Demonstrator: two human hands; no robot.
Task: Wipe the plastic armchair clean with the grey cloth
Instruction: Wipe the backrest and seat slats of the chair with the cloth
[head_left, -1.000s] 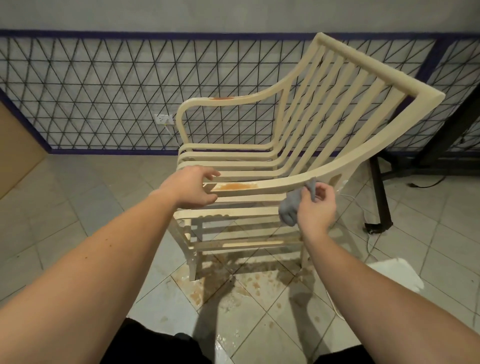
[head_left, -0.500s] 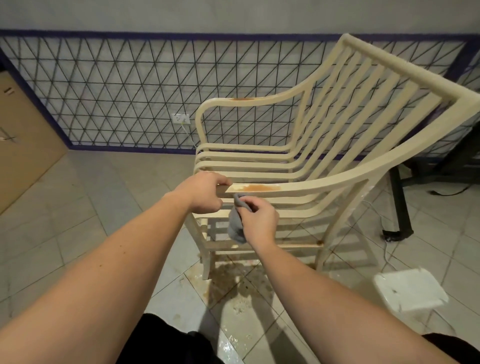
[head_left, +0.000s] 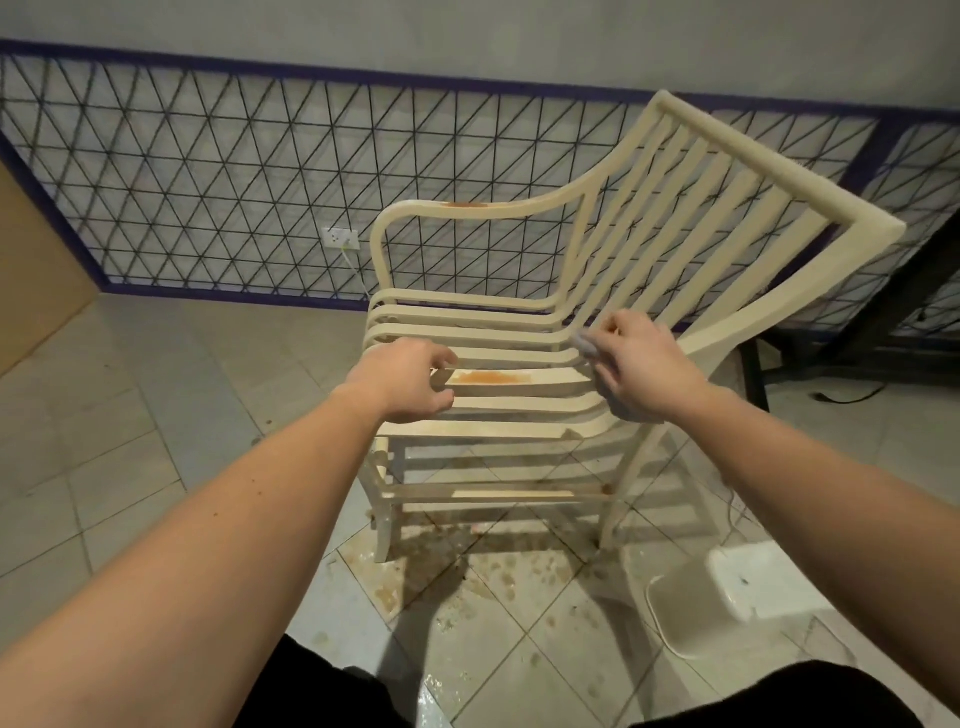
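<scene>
Standing mid-frame, the armchair (head_left: 613, 291) is steadied by the left hand (head_left: 402, 382), curled round the near armrest's front end. The cloth (head_left: 584, 344), grasped by the right hand (head_left: 636, 371), has been carried from 6 o'clock of the stain (head_left: 488, 378) to its 3 o'clock; the stain remains unwiped.

A: Is it bright?
B: Evenly, from overhead; the cream slatted plastic armchair (head_left: 519, 332) throws striped shadows onto the wet grey tiled floor (head_left: 130, 415).
A: Sharp?
B: Mostly; wide-angle bending curves the edges.
</scene>
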